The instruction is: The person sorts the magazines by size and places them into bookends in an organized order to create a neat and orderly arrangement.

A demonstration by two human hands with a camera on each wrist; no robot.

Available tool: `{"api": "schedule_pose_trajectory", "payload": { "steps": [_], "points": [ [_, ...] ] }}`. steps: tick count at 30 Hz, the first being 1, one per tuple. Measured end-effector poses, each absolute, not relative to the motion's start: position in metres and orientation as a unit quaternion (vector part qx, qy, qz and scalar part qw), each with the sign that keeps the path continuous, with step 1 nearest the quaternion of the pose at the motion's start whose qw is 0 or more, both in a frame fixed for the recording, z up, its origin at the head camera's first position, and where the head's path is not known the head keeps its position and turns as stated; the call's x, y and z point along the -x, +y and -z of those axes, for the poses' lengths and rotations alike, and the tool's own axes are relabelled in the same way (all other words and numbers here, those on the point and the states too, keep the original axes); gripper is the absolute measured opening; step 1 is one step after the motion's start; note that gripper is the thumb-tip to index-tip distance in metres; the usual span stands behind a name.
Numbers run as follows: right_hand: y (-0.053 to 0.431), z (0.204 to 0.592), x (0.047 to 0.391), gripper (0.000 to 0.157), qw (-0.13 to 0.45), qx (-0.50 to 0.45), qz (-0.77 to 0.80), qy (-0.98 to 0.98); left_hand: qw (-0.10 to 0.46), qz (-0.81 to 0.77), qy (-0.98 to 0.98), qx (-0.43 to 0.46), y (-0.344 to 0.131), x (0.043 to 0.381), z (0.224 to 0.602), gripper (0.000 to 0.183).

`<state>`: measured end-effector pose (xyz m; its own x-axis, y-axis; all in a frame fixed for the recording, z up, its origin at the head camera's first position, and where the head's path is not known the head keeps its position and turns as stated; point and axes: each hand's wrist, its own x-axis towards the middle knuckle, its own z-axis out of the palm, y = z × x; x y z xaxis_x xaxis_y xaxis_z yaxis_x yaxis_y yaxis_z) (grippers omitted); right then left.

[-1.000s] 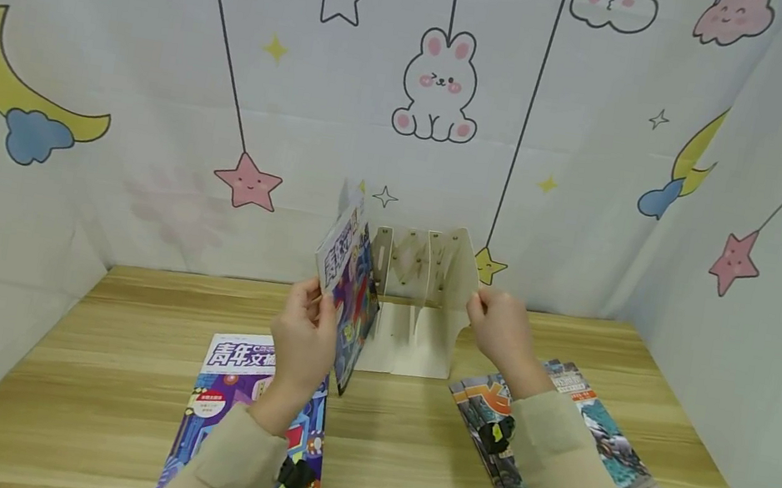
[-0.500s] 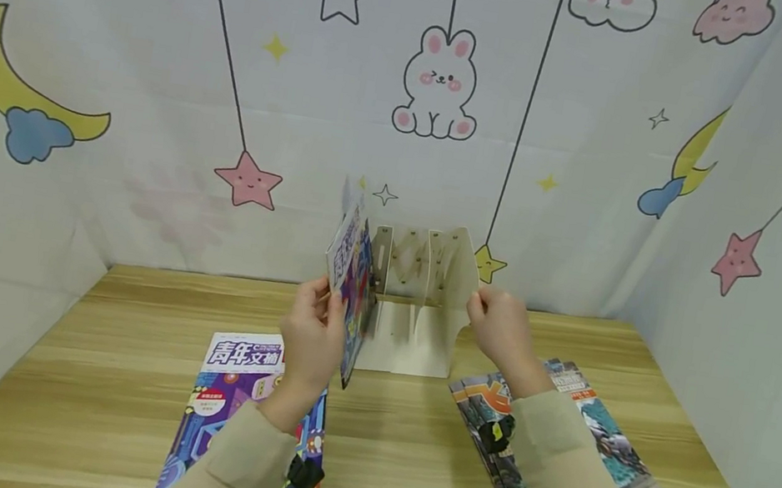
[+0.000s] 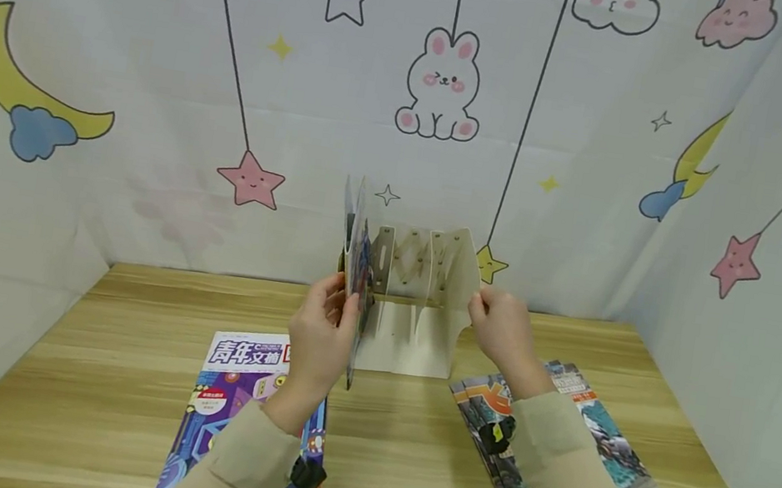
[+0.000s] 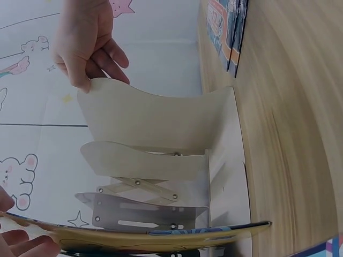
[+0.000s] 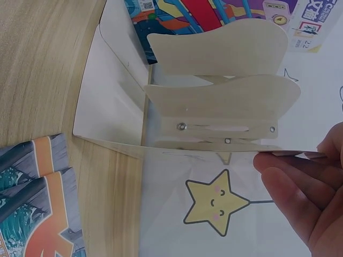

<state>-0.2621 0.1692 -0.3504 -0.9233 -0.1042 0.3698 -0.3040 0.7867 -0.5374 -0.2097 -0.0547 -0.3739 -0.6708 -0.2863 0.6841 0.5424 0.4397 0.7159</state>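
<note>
A cream metal book rack (image 3: 407,339) with several upright dividers stands at the back of the table. My left hand (image 3: 320,335) grips a magazine (image 4: 161,241) with a colourful cover, upright and nearly edge-on at the rack's left side. In the right wrist view, the magazine's cover (image 5: 209,13) shows beyond the dividers, its title strip towards the top. My right hand (image 3: 502,332) pinches the upper front edge of the rack's right end panel (image 5: 214,151) between thumb and fingers.
Another purple and blue magazine (image 3: 223,400) lies flat at front left, partly under my left forearm. Overlapping magazines (image 3: 621,451) lie at the right, partly beneath my right sleeve. A printed cloth (image 3: 336,101) hangs behind the wooden table (image 3: 77,366).
My left hand has moved slightly right and forward with the magazine, turning it from a slanted view of its cover to nearly edge-on. My right hand stays on the rack's end panel.
</note>
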Motion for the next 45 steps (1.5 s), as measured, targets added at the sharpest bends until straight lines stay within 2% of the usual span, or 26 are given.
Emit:
{"api": "schedule_pose_trajectory", "payload": {
  "steps": [25,36,45],
  "points": [
    [0.170,0.352,0.264,0.039,0.168,-0.115,-0.302,-0.931,0.390,0.512,-0.762,0.069,-0.060,0.203,0.375,0.033],
    [0.171,0.353,0.263,0.038,0.167,-0.117,-0.304,-0.931,0.363,0.511,-0.776,0.061,-0.064,0.200,0.374,0.037],
    [0.171,0.353,0.264,0.038,0.163,-0.115,-0.308,-0.930,0.371,0.501,-0.780,0.061,-0.068,0.200,0.376,0.036]
  ]
}}
